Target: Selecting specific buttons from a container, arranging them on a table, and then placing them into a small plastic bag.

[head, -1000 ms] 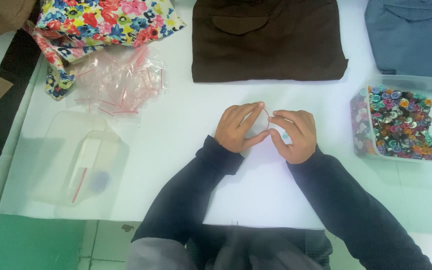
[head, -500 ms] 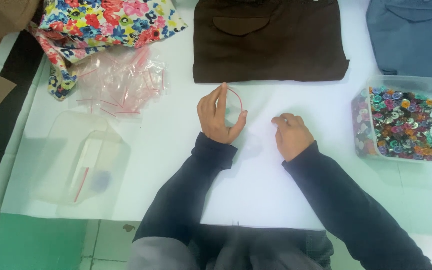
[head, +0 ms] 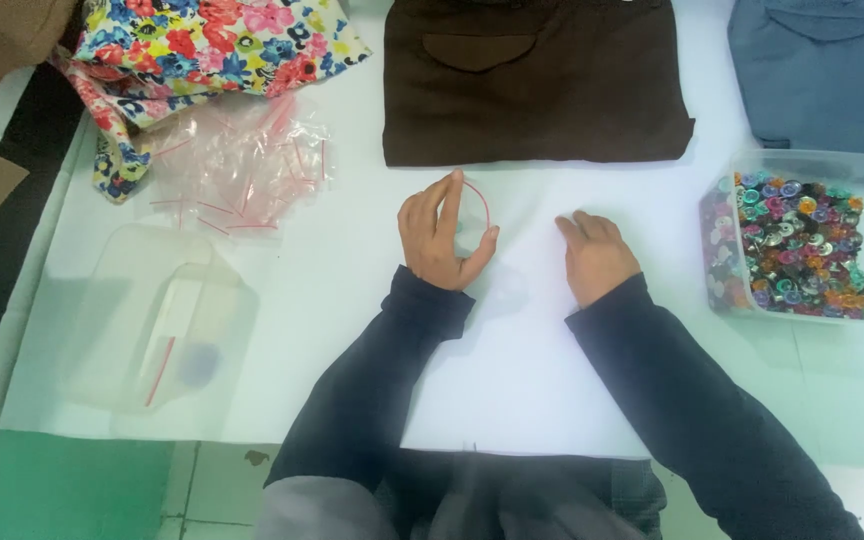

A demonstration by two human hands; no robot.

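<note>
- Buttons (head: 802, 245) in many colours fill the clear plastic tub (head: 812, 165) at the right; a second clear tub (head: 152, 320) at the left holds a few small items.
- Left hand (head: 442, 240) stands on its edge, thumb and fingers closed on a small clear bag (head: 472, 215) with a red strip, just below the brown garment (head: 532, 80).
- Right hand (head: 597, 255) lies flat on the white table (head: 512, 370), fingers together, holding nothing, near the bag but apart from it.
</note>
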